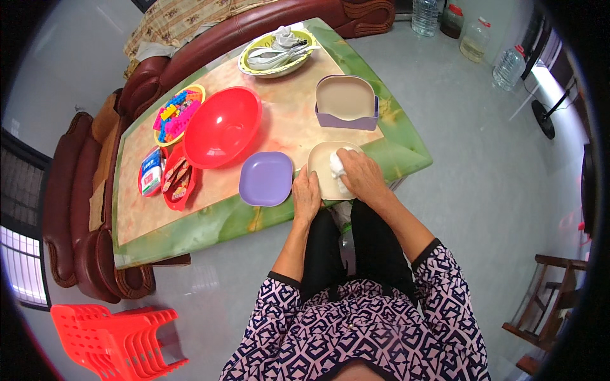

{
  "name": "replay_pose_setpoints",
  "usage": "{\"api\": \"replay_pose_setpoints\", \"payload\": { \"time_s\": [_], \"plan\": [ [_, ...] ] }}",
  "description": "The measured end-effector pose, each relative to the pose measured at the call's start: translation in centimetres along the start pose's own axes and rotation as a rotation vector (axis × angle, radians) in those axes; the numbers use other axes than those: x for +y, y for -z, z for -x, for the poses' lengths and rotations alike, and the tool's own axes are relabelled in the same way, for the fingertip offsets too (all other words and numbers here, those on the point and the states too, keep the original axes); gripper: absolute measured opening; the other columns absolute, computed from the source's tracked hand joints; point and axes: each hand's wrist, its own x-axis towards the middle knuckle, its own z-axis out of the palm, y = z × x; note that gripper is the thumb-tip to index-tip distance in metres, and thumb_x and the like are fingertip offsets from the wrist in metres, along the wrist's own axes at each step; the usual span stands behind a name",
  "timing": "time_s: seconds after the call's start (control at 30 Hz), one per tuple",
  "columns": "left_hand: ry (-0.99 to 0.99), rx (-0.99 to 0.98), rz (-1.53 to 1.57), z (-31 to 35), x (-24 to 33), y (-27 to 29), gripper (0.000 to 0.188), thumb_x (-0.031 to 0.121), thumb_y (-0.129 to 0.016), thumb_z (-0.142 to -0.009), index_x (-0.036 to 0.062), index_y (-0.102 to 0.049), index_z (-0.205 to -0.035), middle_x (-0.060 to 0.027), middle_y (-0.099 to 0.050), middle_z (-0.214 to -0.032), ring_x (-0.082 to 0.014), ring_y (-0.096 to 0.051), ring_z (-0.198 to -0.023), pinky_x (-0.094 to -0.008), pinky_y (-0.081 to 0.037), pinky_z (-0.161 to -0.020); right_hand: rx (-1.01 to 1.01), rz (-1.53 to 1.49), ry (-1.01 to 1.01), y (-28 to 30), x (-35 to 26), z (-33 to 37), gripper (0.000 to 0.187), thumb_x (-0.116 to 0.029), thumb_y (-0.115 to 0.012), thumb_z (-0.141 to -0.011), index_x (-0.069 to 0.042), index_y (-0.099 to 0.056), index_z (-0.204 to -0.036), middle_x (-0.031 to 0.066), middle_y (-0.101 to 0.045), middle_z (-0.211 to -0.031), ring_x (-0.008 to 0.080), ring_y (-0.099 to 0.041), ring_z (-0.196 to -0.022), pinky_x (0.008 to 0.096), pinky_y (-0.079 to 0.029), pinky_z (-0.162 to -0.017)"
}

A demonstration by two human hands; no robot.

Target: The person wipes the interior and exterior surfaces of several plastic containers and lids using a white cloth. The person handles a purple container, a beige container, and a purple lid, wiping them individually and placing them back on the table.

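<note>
A cream square plate (323,155) with rounded corners lies at the near edge of the table. My left hand (306,194) grips its left rim, fingers closed there. On the plate's surface, my right hand (361,175) presses a crumpled white wad (335,164), which looks like tissue or cloth; part of it is hidden under the fingers. Just left of my left hand sits a purple plate (265,179) of similar shape. Beyond the cream plate stands a purple holder (346,120) with a beige plate (345,96) upright in it.
A large red bowl (223,127) sits mid-table, beside a basket of coloured building blocks (175,115). Red trays (180,181) hold packets at the left. A bowl with white spoons (278,56) stands at the far end. Red plastic chairs (121,340) are stacked on the floor.
</note>
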Motion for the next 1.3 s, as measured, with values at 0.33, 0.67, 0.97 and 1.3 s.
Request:
{"api": "replay_pose_setpoints", "payload": {
  "time_s": [0.33, 0.67, 0.97, 1.3],
  "plan": [
    [0.072, 0.053, 0.253, 0.4, 0.2, 0.2, 0.027, 0.02, -0.042, -0.097, -0.0021, -0.055, -0.105, -0.0003, -0.05, -0.076, -0.0074, -0.048, -0.066, -0.0235, -0.045, -0.053, -0.133, -0.423, 0.259, -0.7, -0.5, 0.6, 0.033, 0.004, -0.061, -0.066, -0.005, -0.057, -0.097, 0.0116, -0.059, -0.106, 0.035, -0.052, -0.099, 0.041, -0.042, -0.088],
    [0.16, -0.002, 0.539, 0.1, 0.2, -0.7, 0.028, 0.014, -0.046, -0.093, 0.0004, -0.05, -0.117, -0.0089, -0.057, -0.106, -0.0174, -0.058, -0.094, -0.0316, -0.048, -0.083, 0.117, -0.563, -0.166, -2.0, 0.0, 0.7, 0.037, -0.006, -0.062, -0.071, -0.002, -0.055, -0.107, 0.0163, -0.053, -0.106, 0.0356, -0.05, -0.103, 0.0413, -0.039, -0.092],
    [0.363, -0.141, 1.077, -0.3, 0.0, -0.5, 0.058, 0.05, -0.028, -0.099, 0.003, -0.044, -0.129, -0.0116, -0.055, -0.12, -0.021, -0.056, -0.111, -0.0359, -0.049, -0.093, 0.026, -0.524, 0.198, -3.2, -1.3, 0.3, 0.042, -0.006, -0.061, -0.07, -0.004, -0.059, -0.111, 0.0126, -0.055, -0.119, 0.0324, -0.047, -0.108, 0.0414, -0.035, -0.097],
    [0.365, -0.169, 1.157, 0.0, -0.3, -1.0, 0.051, 0.043, -0.029, -0.101, 0.0073, -0.038, -0.135, -0.0113, -0.05, -0.129, -0.0242, -0.052, -0.117, -0.0391, -0.045, -0.098, 0.128, -0.172, 0.157, -2.5, -2.5, -1.2, 0.043, -0.001, -0.059, -0.069, -0.003, -0.056, -0.112, 0.0108, -0.053, -0.115, 0.0316, -0.049, -0.102, 0.041, -0.042, -0.087]
  ]
}}
